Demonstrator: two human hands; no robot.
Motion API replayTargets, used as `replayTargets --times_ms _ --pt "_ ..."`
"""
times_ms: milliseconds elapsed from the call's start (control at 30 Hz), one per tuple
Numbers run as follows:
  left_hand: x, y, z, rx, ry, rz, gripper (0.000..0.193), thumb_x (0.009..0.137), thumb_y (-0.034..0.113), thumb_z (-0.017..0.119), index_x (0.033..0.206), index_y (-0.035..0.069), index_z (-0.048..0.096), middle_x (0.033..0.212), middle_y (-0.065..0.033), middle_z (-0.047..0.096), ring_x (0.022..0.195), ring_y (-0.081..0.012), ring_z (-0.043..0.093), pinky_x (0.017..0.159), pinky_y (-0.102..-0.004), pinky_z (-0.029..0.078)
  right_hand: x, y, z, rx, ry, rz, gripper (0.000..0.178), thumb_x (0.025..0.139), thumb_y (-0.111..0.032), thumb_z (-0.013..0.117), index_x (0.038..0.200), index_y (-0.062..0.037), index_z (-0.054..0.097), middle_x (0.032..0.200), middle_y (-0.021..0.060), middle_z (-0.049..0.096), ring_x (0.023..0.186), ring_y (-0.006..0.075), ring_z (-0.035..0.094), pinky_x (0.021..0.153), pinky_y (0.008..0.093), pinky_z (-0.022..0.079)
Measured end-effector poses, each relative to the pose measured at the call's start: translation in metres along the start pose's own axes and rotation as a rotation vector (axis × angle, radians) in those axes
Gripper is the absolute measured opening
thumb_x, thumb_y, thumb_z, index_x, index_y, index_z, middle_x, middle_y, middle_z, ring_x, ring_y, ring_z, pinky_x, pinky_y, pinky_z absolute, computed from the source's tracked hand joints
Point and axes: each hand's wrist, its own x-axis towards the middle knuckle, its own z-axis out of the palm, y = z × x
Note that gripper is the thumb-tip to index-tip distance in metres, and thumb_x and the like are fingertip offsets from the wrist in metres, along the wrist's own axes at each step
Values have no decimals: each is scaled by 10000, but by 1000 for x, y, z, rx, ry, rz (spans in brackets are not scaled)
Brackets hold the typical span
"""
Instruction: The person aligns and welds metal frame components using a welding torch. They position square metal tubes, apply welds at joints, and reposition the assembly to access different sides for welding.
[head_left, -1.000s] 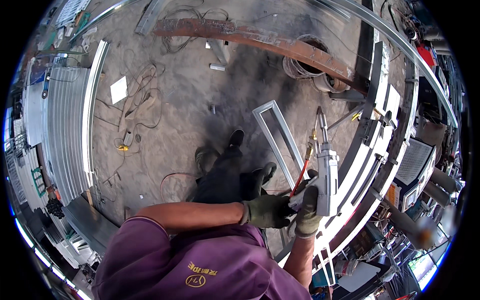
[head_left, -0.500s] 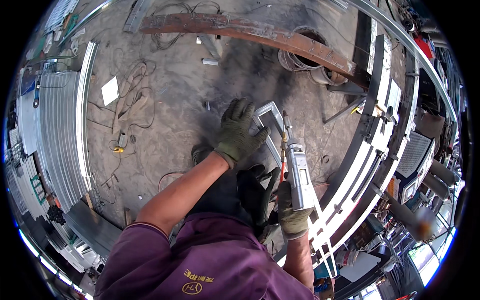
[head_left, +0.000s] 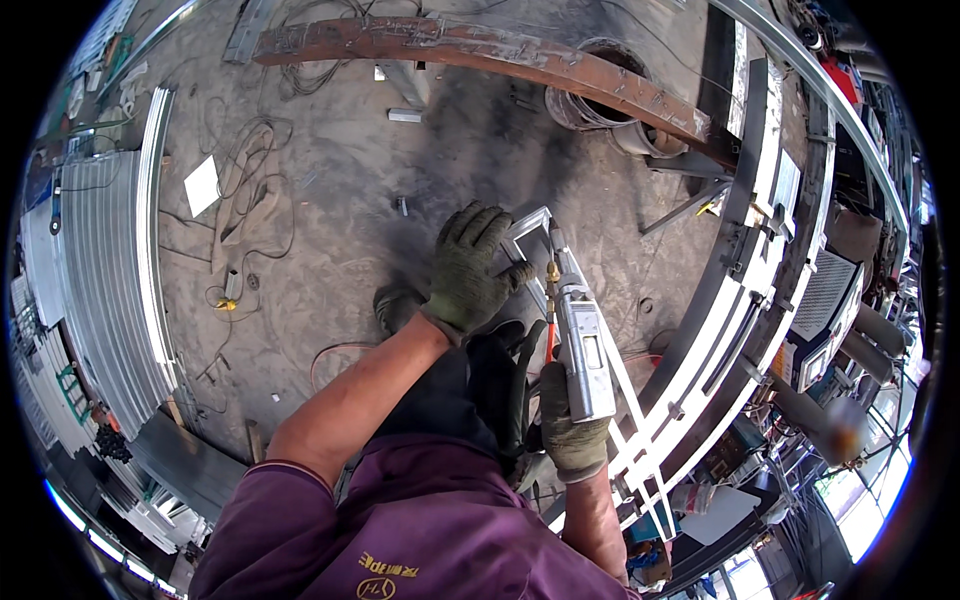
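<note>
My right hand, in a dark green glove, is wrapped round the rear of a silver, boxy welding gun. Its narrow nozzle points away from me, at the far corner of a thin metal frame; contact cannot be told. An orange-red hose runs along the gun's left side. My left hand, gloved alike, is at the frame's left bar. Its thumb lies over that bar and its fingers reach along the outside, closed on it as far as I can see; their undersides are hidden.
A rusty beam crosses the far side, with buckets beneath its right end. Long bright steel profiles curve along my right. Corrugated sheets are stacked left, near loose cables. My shoes are below the frame.
The welding gun has moved slightly left, bringing its nozzle nearer the frame's far corner. My left hand stays at the frame. The whole view has shifted a little.
</note>
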Motion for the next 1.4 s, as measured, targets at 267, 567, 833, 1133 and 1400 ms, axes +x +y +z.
replayTargets --times_ms 267,567,833,1133,1400 --pt "0 0 0 11 33 13 796 759 370 962 1408 -9 700 1449 -200 700 1420 -413 608 1247 -544 441 0 0 8 1 17 20 181 982 -158 810 1117 -42 777 933 163 767 814 404 749 726 471 595" --pt "2 2 -2 17 26 21 779 769 374 956 1397 -12 705 1430 -204 707 1403 -418 620 1242 -549 445 1 0 10 10 14 48 171 986 -169 801 1104 -50 768 915 167 754 810 411 742 723 480 590" --pt "2 2 -3 6 35 35 776 778 386 951 1392 -20 706 1423 -208 705 1407 -414 611 1242 -554 442 -1 -1 11 -22 -22 52 161 986 -159 797 1098 -49 760 924 167 746 822 413 734 728 483 584" --pt "1 2 -2 3 58 40 764 777 386 951 1377 -22 713 1418 -205 705 1395 -414 616 1239 -553 444 -5 -1 12 -4 -66 94 208 1084 -136 729 1235 6 742 1029 162 757 895 323 734 800 448 588" --pt "1 2 -1 0 65 44 761 783 374 945 1393 -14 707 1415 -202 705 1391 -413 616 1235 -555 446 -4 -1 14 -124 -78 -13 190 1057 -85 734 1242 -51 752 1017 164 733 894 376 717 794 489 581"
